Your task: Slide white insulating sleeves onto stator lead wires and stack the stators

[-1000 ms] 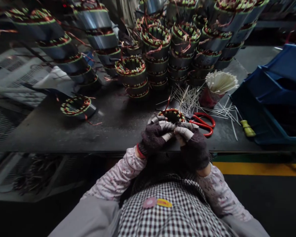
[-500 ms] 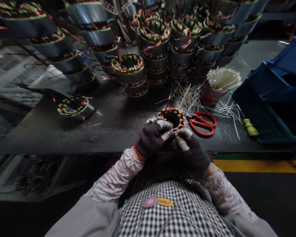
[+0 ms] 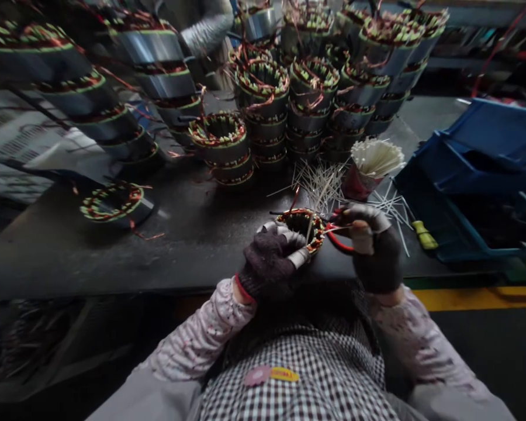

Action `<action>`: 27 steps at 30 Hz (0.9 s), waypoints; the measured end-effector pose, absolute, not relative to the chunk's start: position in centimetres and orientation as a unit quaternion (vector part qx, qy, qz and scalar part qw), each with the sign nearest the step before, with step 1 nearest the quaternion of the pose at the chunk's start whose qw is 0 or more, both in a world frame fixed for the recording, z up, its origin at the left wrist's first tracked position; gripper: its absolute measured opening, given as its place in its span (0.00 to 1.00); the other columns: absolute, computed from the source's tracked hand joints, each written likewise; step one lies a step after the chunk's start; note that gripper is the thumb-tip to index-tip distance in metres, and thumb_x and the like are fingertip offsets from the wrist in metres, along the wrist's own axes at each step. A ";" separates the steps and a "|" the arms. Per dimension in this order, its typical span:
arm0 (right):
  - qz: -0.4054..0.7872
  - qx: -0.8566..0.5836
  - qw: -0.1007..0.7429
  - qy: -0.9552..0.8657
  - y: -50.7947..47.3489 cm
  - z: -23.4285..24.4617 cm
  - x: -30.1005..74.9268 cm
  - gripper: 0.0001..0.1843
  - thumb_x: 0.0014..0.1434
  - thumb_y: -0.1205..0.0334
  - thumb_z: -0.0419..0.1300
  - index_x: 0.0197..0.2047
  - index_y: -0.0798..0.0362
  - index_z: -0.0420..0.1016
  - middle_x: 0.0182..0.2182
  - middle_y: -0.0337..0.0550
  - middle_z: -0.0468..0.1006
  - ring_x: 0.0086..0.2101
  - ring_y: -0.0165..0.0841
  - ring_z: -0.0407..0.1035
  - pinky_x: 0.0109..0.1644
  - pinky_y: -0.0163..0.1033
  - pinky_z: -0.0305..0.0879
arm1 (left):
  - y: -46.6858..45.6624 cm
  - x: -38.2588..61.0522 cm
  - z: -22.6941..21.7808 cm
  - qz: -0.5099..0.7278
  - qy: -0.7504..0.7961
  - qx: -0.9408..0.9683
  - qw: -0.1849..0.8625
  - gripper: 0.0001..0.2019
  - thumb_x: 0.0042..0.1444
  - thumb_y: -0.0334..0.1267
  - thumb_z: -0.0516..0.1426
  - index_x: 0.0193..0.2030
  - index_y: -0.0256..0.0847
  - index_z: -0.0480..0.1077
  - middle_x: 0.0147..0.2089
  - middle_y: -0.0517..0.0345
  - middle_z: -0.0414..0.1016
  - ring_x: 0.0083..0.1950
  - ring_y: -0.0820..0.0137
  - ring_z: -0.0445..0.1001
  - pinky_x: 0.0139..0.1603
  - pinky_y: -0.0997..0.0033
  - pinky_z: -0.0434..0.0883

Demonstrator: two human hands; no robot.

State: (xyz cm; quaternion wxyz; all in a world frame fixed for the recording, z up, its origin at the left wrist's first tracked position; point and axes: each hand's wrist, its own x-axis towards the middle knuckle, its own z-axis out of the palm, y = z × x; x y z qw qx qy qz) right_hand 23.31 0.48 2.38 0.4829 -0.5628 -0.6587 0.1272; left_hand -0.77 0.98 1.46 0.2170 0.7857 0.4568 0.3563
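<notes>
At the table's near edge stands a small motor stator (image 3: 319,234), its ring wound with copper wire and white lacing. My left hand (image 3: 272,251), in a dark fingerless glove with taped fingertips, grips the ring's near left side. To the right of it, my right hand (image 3: 372,248), gloved the same way, is closed in a pinch. A thin white strand (image 3: 336,228) runs from the ring to its fingers. Red-handled scissors (image 3: 339,242) lie under the right hand, mostly hidden by it.
Stacked stators (image 3: 263,111) line the back, and a single stator (image 3: 114,204) lies at left. Loose white strips (image 3: 322,181) surround a red cup (image 3: 359,184) filled with more. A yellow-green handle (image 3: 425,235) lies beside blue bins (image 3: 456,216) at right.
My right hand has moved from the ring's near edge out to the right, over the scissors, with the strand stretched to it. My left hand stays on the stator. The view has shifted slightly.
</notes>
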 end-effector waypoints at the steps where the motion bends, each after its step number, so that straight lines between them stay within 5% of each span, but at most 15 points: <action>1: 0.096 -0.606 0.406 -0.677 0.5 2.5 25.1 0.18 0.81 0.48 0.59 0.60 0.49 0.83 0.54 0.53 0.88 0.51 0.45 0.84 0.60 0.51 0.82 | 1.0 -0.5 1.4 0.356 0.468 0.781 0.212 0.05 0.67 0.43 0.71 0.41 0.47 0.88 0.41 0.54 0.86 0.51 0.56 0.82 0.58 0.52 0.81; 5: 0.046 -0.614 0.066 -0.785 2.8 3.3 28.6 0.20 0.78 0.60 0.62 0.68 0.56 0.83 0.54 0.65 0.88 0.49 0.48 0.84 0.54 0.48 0.78 | 1.4 -0.3 0.2 0.370 0.468 0.783 0.174 0.07 0.65 0.45 0.73 0.44 0.45 0.88 0.43 0.52 0.87 0.51 0.55 0.84 0.57 0.51 0.83; 7: 0.043 -0.589 0.015 -0.807 4.1 3.7 28.6 0.19 0.79 0.61 0.61 0.66 0.59 0.83 0.51 0.68 0.88 0.47 0.49 0.85 0.52 0.47 0.77 | 1.4 -1.1 -0.4 0.393 0.436 0.795 0.152 0.15 0.65 0.46 0.73 0.56 0.46 0.87 0.51 0.50 0.89 0.56 0.53 0.85 0.60 0.49 0.85; 11: 0.037 -0.613 0.061 -0.787 3.5 3.6 29.5 0.20 0.75 0.57 0.66 0.63 0.59 0.83 0.49 0.67 0.88 0.46 0.52 0.85 0.51 0.48 0.77 | 1.5 -3.2 -1.1 0.405 0.436 0.797 0.103 0.31 0.64 0.50 0.75 0.71 0.45 0.78 0.65 0.44 0.85 0.66 0.47 0.83 0.71 0.43 0.83; 14: 0.084 -0.627 0.096 -0.769 0.4 3.3 30.9 0.22 0.74 0.59 0.63 0.65 0.60 0.81 0.51 0.66 0.88 0.47 0.52 0.86 0.51 0.50 0.79 | 1.6 -3.7 -1.7 0.387 0.434 0.804 0.124 0.30 0.66 0.49 0.72 0.72 0.42 0.77 0.62 0.44 0.86 0.63 0.49 0.84 0.70 0.42 0.82; 17: 0.134 -0.601 0.075 -0.784 -2.4 3.9 30.9 0.24 0.75 0.49 0.62 0.63 0.58 0.80 0.51 0.63 0.88 0.45 0.51 0.85 0.48 0.50 0.79 | 1.8 -3.4 -2.9 0.404 0.434 0.793 0.139 0.30 0.64 0.47 0.72 0.70 0.42 0.76 0.61 0.45 0.85 0.63 0.49 0.84 0.71 0.41 0.81; 21: 0.069 -0.608 0.017 -0.791 -2.7 5.4 29.9 0.33 0.72 0.45 0.67 0.69 0.60 0.79 0.52 0.66 0.87 0.45 0.52 0.83 0.48 0.49 0.75 | 1.7 -3.5 -4.2 0.423 0.427 0.788 0.135 0.28 0.66 0.47 0.71 0.69 0.43 0.75 0.62 0.45 0.84 0.67 0.49 0.83 0.73 0.41 0.80; 27: 0.255 -0.528 0.073 -0.807 -0.1 4.7 31.5 0.23 0.75 0.40 0.62 0.47 0.52 0.86 0.41 0.52 0.89 0.38 0.44 0.82 0.43 0.43 0.72 | 1.6 -4.0 -4.6 0.455 0.379 0.798 0.109 0.29 0.68 0.44 0.70 0.72 0.45 0.72 0.66 0.44 0.82 0.68 0.51 0.83 0.73 0.44 0.81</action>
